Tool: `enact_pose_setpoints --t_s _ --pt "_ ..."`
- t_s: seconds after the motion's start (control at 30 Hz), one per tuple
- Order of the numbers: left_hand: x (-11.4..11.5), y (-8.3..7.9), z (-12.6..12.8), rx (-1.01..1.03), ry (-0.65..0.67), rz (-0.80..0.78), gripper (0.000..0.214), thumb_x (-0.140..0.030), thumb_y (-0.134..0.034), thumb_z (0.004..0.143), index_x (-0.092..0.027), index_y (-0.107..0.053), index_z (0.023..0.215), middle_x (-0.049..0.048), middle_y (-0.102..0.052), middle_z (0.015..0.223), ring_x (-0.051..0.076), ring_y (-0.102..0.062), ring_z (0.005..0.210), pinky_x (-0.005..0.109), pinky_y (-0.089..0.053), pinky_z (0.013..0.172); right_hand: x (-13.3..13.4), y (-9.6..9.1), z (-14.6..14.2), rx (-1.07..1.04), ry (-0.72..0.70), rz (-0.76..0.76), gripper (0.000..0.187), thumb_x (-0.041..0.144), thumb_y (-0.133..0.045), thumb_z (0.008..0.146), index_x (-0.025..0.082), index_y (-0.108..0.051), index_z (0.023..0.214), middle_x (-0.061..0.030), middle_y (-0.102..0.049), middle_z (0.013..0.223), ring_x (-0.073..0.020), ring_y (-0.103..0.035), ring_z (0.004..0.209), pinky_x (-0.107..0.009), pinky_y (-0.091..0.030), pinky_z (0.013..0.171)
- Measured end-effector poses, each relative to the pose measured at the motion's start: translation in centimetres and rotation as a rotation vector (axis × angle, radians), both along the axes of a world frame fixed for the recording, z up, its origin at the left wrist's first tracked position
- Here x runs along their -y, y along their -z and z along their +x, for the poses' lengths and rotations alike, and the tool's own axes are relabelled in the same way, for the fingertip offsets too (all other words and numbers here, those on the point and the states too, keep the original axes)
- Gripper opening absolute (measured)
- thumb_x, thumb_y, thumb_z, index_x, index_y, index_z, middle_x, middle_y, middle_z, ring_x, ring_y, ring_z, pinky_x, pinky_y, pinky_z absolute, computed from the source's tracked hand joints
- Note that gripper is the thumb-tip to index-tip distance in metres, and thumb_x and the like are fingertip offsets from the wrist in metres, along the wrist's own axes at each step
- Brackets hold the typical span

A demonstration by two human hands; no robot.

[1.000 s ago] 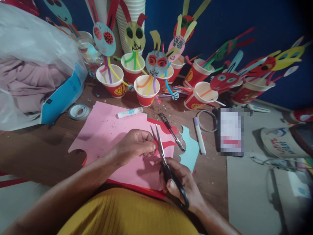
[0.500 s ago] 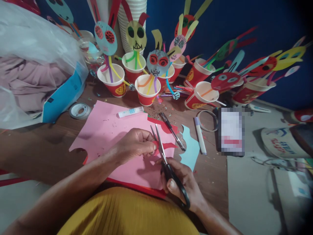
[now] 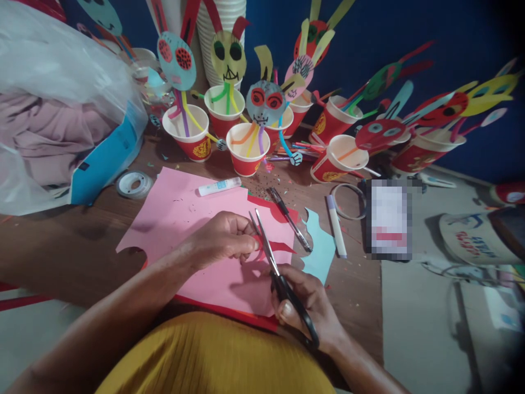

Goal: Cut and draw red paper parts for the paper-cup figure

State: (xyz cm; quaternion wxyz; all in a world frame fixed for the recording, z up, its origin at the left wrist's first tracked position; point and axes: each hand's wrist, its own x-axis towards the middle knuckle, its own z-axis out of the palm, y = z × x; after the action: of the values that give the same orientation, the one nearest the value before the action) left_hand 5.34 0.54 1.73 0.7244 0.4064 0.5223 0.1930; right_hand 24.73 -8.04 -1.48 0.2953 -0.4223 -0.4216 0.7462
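Between the thumb and fingers of my left hand [image 3: 225, 238] is a small piece of red paper [image 3: 281, 247], its pointed end sticking out to the right. My right hand [image 3: 305, 301] is closed around the black handles of a pair of scissors [image 3: 293, 303]. The slightly parted blades point up and away, crossing the red paper close to my left fingertips. Below both hands lies a large pink paper sheet [image 3: 164, 213] with cut-out edges. Red paper shows from under its front edge and its right corner.
Past the pink sheet stand several red paper cups [image 3: 248, 156] with paper-face figures. A glue stick [image 3: 219, 186], black pen [image 3: 289, 219], light blue paper [image 3: 318, 249], marker [image 3: 336, 225] and blurred-out phone [image 3: 389, 219] lie around. A tape roll [image 3: 133, 185] sits left, near a plastic bag [image 3: 61, 76].
The scissor blades and the red paper have shifted slightly to the left, and the blades look a little less apart. Both hands keep their grip.
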Motion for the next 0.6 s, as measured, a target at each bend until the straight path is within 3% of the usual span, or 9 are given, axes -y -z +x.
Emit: enact_pose_setpoints --t_s 0.6 --pt "-0.53 0.37 -0.35 0.008 0.065 -0.024 0.007 -0.020 -0.060 0.059 -0.014 -0.059 0.058 -0.0005 -0.058 0.047 0.009 -0.052 0.043 0.020 -0.033 0.043 -0.50 -0.43 0.00 -0.007 0.010 -0.017 0.044 0.041 -0.073 0.067 0.015 -0.062 0.102 0.0068 -0.040 0.052 -0.0061 -0.033 0.044 -0.019 -0.026 0.042"
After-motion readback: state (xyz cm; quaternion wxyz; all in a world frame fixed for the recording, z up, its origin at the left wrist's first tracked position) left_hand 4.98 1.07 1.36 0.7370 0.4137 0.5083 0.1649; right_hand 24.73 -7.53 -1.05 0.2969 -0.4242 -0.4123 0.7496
